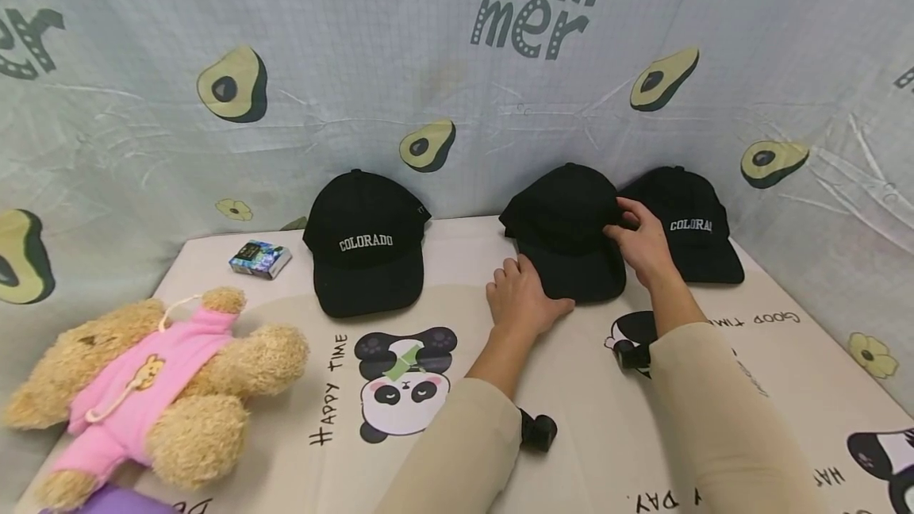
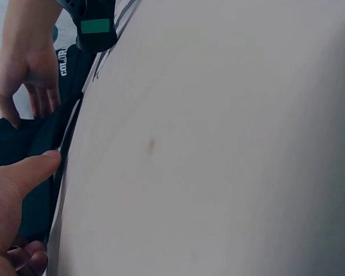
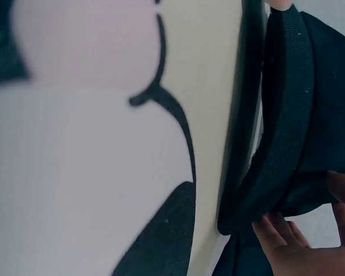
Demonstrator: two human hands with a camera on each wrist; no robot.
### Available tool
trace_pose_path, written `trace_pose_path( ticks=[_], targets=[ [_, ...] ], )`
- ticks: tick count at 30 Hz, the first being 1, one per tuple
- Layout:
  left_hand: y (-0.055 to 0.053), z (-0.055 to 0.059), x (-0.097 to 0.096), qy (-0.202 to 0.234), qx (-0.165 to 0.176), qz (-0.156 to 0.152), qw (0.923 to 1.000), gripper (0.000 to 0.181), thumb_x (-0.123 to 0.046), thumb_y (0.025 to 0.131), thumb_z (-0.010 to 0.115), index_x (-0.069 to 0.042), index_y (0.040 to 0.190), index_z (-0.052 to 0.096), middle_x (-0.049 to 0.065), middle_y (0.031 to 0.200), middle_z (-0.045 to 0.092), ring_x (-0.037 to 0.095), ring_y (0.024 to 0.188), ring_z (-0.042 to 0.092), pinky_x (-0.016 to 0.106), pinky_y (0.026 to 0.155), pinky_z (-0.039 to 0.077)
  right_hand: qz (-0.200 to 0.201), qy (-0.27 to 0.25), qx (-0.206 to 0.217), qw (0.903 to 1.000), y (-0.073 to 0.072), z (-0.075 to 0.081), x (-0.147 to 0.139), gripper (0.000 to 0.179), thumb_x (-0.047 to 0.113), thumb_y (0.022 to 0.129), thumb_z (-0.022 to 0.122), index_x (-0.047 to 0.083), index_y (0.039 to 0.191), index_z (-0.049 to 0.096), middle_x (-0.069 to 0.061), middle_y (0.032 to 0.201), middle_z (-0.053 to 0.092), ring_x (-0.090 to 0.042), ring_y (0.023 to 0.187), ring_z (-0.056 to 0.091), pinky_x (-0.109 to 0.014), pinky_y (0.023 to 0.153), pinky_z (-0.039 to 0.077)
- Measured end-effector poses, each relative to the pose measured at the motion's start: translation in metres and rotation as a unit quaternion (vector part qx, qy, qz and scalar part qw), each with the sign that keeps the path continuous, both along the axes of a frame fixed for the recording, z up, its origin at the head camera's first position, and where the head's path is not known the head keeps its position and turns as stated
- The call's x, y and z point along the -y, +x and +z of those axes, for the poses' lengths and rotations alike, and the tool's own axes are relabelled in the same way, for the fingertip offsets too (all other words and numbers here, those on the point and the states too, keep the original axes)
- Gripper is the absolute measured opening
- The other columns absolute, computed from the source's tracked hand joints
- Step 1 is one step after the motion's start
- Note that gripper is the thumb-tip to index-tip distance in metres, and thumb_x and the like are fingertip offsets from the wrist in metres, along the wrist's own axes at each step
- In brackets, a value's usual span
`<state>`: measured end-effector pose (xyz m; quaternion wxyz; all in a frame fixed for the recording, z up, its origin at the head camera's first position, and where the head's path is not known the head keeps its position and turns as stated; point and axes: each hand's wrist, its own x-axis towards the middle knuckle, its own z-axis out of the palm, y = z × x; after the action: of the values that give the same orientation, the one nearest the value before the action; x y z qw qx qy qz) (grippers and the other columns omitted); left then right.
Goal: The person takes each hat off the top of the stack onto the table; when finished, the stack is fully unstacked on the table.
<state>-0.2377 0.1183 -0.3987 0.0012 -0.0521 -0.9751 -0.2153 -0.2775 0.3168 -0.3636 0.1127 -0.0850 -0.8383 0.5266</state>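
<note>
A black baseball cap (image 1: 571,212) with no lettering in sight stands in the middle of the row, brim toward me. My left hand (image 1: 519,297) holds the left corner of its brim, the thumb at the front edge and the fingers at the side. The right hand (image 1: 640,243) grips the cap's right side, just above the brim. In the right wrist view, thumb and fingers of the right hand (image 3: 310,247) lie about the side of the cap (image 3: 328,103). The left thumb (image 2: 37,169) touches the brim edge in the left wrist view.
Black COLORADO caps stand at left (image 1: 367,280) and right (image 1: 689,252), the right one partly behind my right hand. A small patterned box (image 1: 260,258) lies near the left cap. At left lies a teddy bear (image 1: 193,443) in pink. A printed sheet (image 1: 343,86) hangs behind.
</note>
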Motion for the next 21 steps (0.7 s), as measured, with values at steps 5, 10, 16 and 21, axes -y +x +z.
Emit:
trace_pose_path(
  ticks=[5,10,16,21],
  targets=[
    [-0.0004,0.0009,-0.0019,-0.012,-0.004,0.0,0.9999,0.108,-0.07,0.077,0.078,-0.006,0.156,0.042,0.01,0.139,0.052,0.026,0.122,0.051,0.041,0.101,0.044,0.0,-0.009,0.005,0.9999,-0.0002,-0.0011,-0.0005,0.066,0.006,0.1,0.057,0.011,0.162,0.033,-0.025,0.167,0.025,-0.04,0.155,0.024,-0.058,0.123,0.027],
    [-0.0007,0.0024,-0.0054,-0.01,-0.005,0.002,0.9999,0.107,-0.07,0.077,0.077,-0.006,0.155,0.043,0.01,0.136,0.054,0.026,0.121,0.051,0.041,0.1,0.044,0.004,-0.013,0.019,0.9997,-0.001,0.0,-0.0015,0.068,0.009,0.101,0.056,0.014,0.164,0.029,-0.024,0.168,0.024,-0.041,0.154,0.024,-0.06,0.122,0.027],
    [-0.0013,0.0027,-0.0084,-0.006,-0.008,0.002,1.0,0.1,-0.071,0.078,0.076,-0.007,0.151,0.05,0.009,0.133,0.054,0.025,0.119,0.051,0.042,0.099,0.043,0.011,-0.012,0.028,0.9995,-0.0001,0.0001,-0.003,0.07,0.014,0.102,0.055,0.017,0.165,0.025,-0.024,0.168,0.023,-0.042,0.154,0.025,-0.061,0.122,0.027],
    [-0.0039,0.0034,-0.0097,-0.001,-0.009,0.012,0.9999,0.086,-0.07,0.077,0.077,-0.01,0.137,0.062,0.009,0.125,0.057,0.026,0.115,0.054,0.043,0.096,0.044,0.016,-0.01,0.035,0.9992,-0.001,0.0001,-0.0034,0.07,0.015,0.102,0.057,0.017,0.165,0.025,-0.024,0.167,0.025,-0.042,0.153,0.026,-0.062,0.121,0.028]
  ],
)
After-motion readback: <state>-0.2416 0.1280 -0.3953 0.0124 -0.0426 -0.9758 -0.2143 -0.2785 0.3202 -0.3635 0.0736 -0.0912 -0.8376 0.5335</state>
